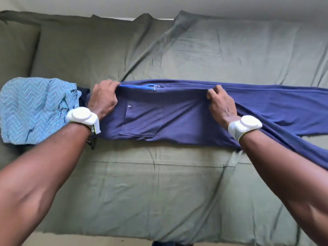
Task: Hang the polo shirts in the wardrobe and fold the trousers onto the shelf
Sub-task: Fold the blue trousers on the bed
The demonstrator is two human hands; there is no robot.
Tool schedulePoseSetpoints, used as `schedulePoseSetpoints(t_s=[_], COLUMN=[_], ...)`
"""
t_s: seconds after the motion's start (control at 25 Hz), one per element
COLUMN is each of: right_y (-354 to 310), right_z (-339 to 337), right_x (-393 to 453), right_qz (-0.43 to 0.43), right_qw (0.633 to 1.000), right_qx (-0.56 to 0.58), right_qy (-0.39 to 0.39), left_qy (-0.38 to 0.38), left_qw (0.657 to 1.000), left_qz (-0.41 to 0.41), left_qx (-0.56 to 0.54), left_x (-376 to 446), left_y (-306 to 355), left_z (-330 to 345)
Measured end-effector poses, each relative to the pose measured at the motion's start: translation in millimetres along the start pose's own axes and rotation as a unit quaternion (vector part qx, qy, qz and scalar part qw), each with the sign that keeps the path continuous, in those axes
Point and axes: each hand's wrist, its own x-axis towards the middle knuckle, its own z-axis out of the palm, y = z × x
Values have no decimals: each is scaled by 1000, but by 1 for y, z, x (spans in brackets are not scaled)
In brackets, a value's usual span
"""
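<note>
At the far left a crumpled light-blue garment with a zigzag pattern (35,109) is lying in a heap on the green bedsheet (159,183), beside a green pillow (16,48) at the head of the bed. A dark piece of cloth (83,96) is showing between that heap and the left hand (103,99); what it belongs to cannot be told.

The left hand is curling its fingers over the waistband end of the navy trousers (177,114), gripping the top edge where a bright blue inner lining (134,88) is peeking out. A white wrist device (82,115) is sitting on the left wrist.

The trousers are stretching sideways across the middle of the bed, waist at the left, legs running off to the right. The cloth is a soft, matte navy-purple, lightly creased. A patch pocket (142,121) with a small pale triangular logo (129,106) is facing up near the waist. A thin cord end is dangling below the left wrist.

Farther right, the right hand (221,105) is pinching a fold of the far edge of the trousers between thumb and curled fingers, lifting it into a ridge. A second white wrist device (245,126) is sitting on that wrist.

Beyond it, one leg is lying flat toward the right edge, while the nearer leg is slanting down under the right forearm.
</note>
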Motion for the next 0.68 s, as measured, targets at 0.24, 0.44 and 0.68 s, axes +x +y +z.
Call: schedulePoseSetpoints(t_s=[0.24, 0.44, 0.68], right_y=[2, -3, -4], right_z=[36, 72, 65], right_x=[83, 68, 64], right_qz=[40, 128, 116], right_qw=[998, 976, 982], right_qx=[-28, -132, -105], right_qy=[-29, -118, -108], left_qy=[-104, -65, -89], left_qw=[986, 974, 969], left_qz=[-119, -179, -217], left_qx=[55, 120, 76], left_x=[64, 45, 51], left_y=[10, 37, 58], left_z=[41, 72, 66])
